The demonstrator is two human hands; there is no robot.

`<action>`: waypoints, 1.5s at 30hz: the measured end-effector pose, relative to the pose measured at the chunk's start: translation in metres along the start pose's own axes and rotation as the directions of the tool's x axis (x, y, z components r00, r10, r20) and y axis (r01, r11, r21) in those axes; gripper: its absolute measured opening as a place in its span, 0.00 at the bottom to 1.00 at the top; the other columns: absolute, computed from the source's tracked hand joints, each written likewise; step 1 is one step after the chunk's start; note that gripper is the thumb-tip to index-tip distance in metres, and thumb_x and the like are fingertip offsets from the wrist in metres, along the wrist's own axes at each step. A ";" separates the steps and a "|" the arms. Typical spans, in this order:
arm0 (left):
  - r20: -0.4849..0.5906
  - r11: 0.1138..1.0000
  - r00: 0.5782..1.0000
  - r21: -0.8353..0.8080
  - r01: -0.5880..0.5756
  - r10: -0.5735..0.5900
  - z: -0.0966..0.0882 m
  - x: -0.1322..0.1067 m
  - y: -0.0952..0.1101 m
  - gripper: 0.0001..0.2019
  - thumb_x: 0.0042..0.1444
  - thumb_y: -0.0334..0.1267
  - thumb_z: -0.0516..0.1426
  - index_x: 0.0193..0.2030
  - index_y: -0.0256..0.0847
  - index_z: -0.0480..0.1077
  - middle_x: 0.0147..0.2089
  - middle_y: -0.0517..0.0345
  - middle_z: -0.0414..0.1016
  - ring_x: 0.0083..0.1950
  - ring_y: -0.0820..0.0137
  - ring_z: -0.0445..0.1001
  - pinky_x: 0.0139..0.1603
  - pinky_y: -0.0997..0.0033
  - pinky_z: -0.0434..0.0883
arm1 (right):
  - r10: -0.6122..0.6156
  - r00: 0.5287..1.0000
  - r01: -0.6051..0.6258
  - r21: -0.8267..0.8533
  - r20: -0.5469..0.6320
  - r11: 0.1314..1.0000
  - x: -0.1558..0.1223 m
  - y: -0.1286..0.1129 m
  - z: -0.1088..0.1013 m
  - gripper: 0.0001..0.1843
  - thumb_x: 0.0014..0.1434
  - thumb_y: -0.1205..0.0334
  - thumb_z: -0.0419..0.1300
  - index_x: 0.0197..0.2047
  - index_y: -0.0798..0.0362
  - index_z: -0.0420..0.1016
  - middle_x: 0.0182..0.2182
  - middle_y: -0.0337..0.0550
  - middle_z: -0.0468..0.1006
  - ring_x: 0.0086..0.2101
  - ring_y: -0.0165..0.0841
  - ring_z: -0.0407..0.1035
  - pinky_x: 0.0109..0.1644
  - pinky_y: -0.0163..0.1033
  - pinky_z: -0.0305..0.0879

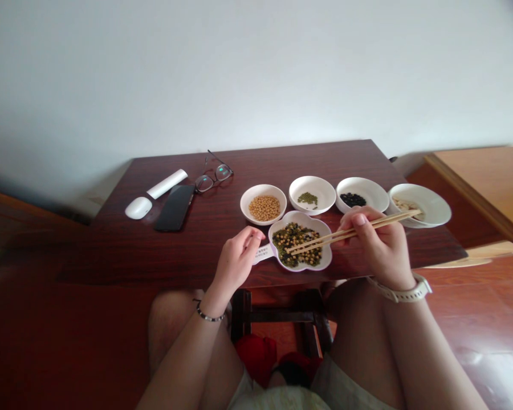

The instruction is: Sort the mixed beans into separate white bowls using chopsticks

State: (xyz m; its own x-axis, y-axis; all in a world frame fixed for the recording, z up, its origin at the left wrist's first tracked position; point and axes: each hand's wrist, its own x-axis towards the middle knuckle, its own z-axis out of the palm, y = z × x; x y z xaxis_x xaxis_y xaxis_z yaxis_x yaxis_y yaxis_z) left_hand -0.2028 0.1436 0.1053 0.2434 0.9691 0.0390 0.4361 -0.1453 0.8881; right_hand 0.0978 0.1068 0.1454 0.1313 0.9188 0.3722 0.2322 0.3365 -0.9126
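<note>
My right hand point(380, 245) is closed around a pair of wooden chopsticks point(393, 218). Their tips reach into a flower-shaped white dish point(277, 221) of mixed beans point(301, 230), mostly green with yellow and dark ones. My left hand point(238, 256) is closed at the dish's labelled handle point(264, 254), its fingers curled and partly hiding the handle's end. Behind the dish stand white bowls: one with soybeans point(264, 208), one with a few mung beans point(308, 199), one with black beans point(353, 199). A bowl at the right point(438, 208) has pale pieces, partly behind the chopsticks.
On the left of the dark wooden table point(154, 262) lie a black phone point(175, 208), a white rounded case point(138, 208), a white bar-shaped object point(167, 183) and eyeglasses point(214, 177). A lighter wooden table point(487, 176) stands at the right. A wall rises behind.
</note>
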 end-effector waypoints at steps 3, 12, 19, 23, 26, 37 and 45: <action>0.001 1.000 1.000 0.000 0.004 -0.004 0.000 0.000 0.001 0.20 0.79 0.54 0.55 0.46 0.42 0.79 0.41 0.53 0.86 0.38 0.64 0.81 0.34 0.71 0.67 | 0.012 0.996 -0.017 0.053 0.094 0.998 -0.001 0.001 0.001 0.21 0.76 0.44 0.66 0.35 0.49 0.81 0.29 0.42 0.81 0.27 0.35 0.77 0.30 0.40 0.75; 0.000 1.000 1.000 0.002 0.009 -0.009 0.000 0.000 0.001 0.20 0.79 0.54 0.54 0.45 0.42 0.79 0.40 0.54 0.85 0.37 0.65 0.80 0.33 0.71 0.66 | 0.020 0.979 -0.031 0.051 0.203 0.998 -0.002 0.007 0.000 0.18 0.77 0.47 0.66 0.38 0.49 0.82 0.32 0.44 0.82 0.30 0.36 0.78 0.32 0.39 0.76; -0.003 1.000 1.000 0.012 -0.011 0.011 0.001 0.000 -0.001 0.19 0.79 0.52 0.54 0.45 0.42 0.79 0.40 0.54 0.85 0.38 0.65 0.80 0.34 0.71 0.66 | -0.001 0.999 0.000 0.018 0.032 1.000 -0.001 0.004 -0.001 0.19 0.79 0.48 0.64 0.37 0.49 0.81 0.28 0.42 0.81 0.27 0.35 0.78 0.33 0.39 0.76; -0.006 1.000 1.000 0.006 -0.012 0.012 0.001 0.000 -0.002 0.19 0.80 0.52 0.55 0.45 0.42 0.79 0.40 0.55 0.85 0.38 0.65 0.80 0.35 0.71 0.67 | -0.019 0.994 0.013 0.057 0.105 0.998 -0.001 0.003 -0.001 0.19 0.78 0.49 0.64 0.35 0.49 0.82 0.30 0.42 0.80 0.28 0.34 0.77 0.32 0.39 0.75; -0.004 1.000 1.000 0.008 -0.006 0.007 0.001 0.000 -0.001 0.19 0.80 0.52 0.54 0.45 0.42 0.79 0.40 0.55 0.85 0.38 0.65 0.80 0.34 0.71 0.66 | 0.004 0.976 -0.024 0.089 0.218 0.996 -0.002 0.005 -0.001 0.18 0.78 0.49 0.65 0.36 0.49 0.83 0.31 0.43 0.80 0.29 0.34 0.77 0.32 0.39 0.75; -0.013 1.000 1.000 0.015 -0.017 0.018 0.001 0.000 -0.001 0.19 0.79 0.52 0.54 0.45 0.42 0.79 0.40 0.54 0.86 0.38 0.65 0.80 0.35 0.71 0.67 | 0.017 1.000 -0.017 0.000 -0.024 1.000 0.000 0.001 0.000 0.23 0.79 0.44 0.63 0.35 0.49 0.80 0.27 0.42 0.80 0.27 0.35 0.76 0.31 0.39 0.74; -0.011 1.000 1.000 0.021 -0.014 0.014 0.001 0.001 0.000 0.19 0.79 0.52 0.54 0.45 0.43 0.79 0.39 0.55 0.85 0.36 0.65 0.80 0.34 0.71 0.67 | 0.077 0.972 -0.089 0.046 0.222 0.995 -0.001 0.007 0.002 0.21 0.76 0.43 0.66 0.37 0.49 0.83 0.32 0.44 0.82 0.30 0.36 0.78 0.31 0.39 0.76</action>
State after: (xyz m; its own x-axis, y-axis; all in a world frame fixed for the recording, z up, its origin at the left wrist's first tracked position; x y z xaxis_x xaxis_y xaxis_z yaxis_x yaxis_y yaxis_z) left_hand -0.2016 0.1441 0.1042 0.2400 0.9691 0.0567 0.4510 -0.1630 0.8775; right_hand 0.0974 0.1080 0.1386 -0.0688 0.9647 0.2540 0.1748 0.2624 -0.9490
